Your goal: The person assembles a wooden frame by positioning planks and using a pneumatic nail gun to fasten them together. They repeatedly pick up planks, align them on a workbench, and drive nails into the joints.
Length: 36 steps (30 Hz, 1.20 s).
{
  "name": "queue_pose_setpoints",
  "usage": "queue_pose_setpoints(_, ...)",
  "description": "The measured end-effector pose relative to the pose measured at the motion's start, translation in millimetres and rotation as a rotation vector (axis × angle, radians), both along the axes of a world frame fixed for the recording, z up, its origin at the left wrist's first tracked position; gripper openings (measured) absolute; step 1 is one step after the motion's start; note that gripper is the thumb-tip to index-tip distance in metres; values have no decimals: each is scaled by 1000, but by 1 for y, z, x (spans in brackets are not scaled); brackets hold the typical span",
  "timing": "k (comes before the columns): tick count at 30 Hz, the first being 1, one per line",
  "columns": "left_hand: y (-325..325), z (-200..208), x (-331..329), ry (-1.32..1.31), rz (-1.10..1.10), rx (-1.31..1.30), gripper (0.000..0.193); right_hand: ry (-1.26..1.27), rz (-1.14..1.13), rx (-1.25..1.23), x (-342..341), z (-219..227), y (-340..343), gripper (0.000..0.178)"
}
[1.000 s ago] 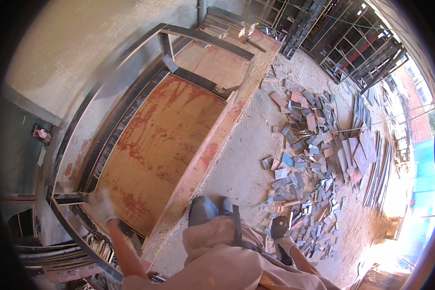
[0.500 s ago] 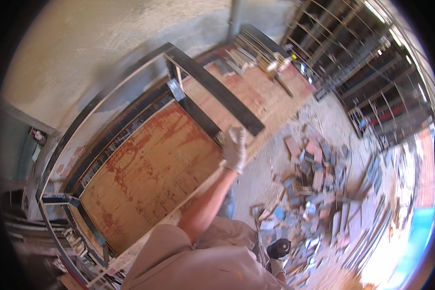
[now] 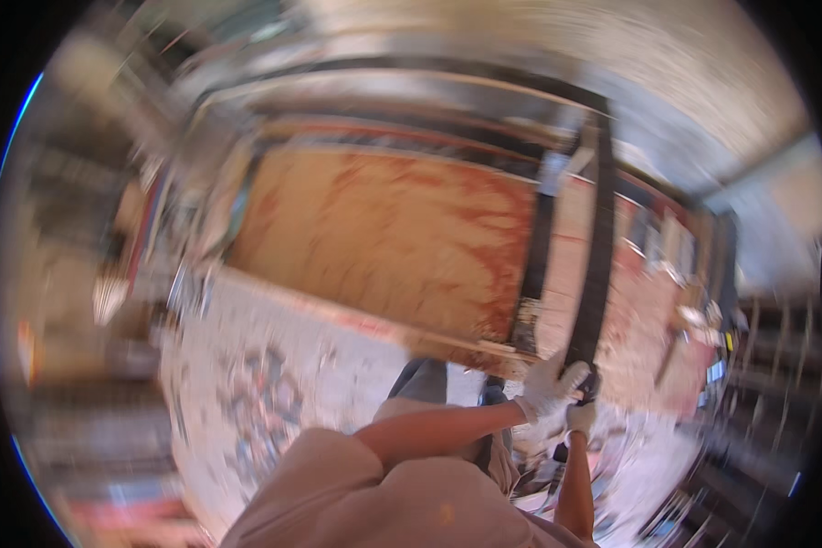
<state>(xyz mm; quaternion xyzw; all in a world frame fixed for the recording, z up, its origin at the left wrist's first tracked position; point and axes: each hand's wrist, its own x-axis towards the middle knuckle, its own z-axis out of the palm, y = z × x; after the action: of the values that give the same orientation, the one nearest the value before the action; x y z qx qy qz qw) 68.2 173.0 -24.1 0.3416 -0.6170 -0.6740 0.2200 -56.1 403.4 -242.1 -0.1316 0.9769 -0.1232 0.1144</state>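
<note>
A long black board (image 3: 597, 228) forms the right side of a large wooden frame lying over a plywood sheet (image 3: 384, 237) stained reddish. My left hand (image 3: 543, 388), in a pale work glove, is closed on the near end of that board. Just to its right my right hand (image 3: 580, 417), also gloved, grips a black rounded tool (image 3: 589, 384) against the same end. Motion blur and the hand hide the tool's kind. A shorter black crosspiece (image 3: 539, 237) runs parallel to the board on its left.
A reddish work surface (image 3: 639, 320) extends right, with wood strips (image 3: 676, 247) toward its far side. Broken scraps (image 3: 260, 393) litter the floor. A plastered wall (image 3: 703, 73) stands behind, and dark metal grating (image 3: 776, 365) is at the right.
My view has swung, shifting the frame across the picture. My right hand has come up from beside my body with the black tool to the board's end, next to my left hand.
</note>
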Motion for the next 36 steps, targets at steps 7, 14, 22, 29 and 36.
queue_pose_setpoints(7, 1, 13, 15, -51, 82, 25, 50, -63, 105, 47, -150, 7, -98, 28)
queue_pose_setpoints(14, 0, 19, 12, -49, 60, 87, 55, 200, 181, 13, -174, 44, -47, 28)
queue_pose_setpoints(22, 9, -37, 85, 305, 844, -41, 46, -81, 602, 23, 10, 72, -80, 28)
queue_pose_setpoints(29, 88, -342, 358, -587, 466, -11, 28, -172, 1734, 512, 208, -166, -95, 22)
queue_pose_setpoints(36, 75, -461, 453, -476, 922, 587, 19, 141, 933, 279, 259, -385, -300, 65)
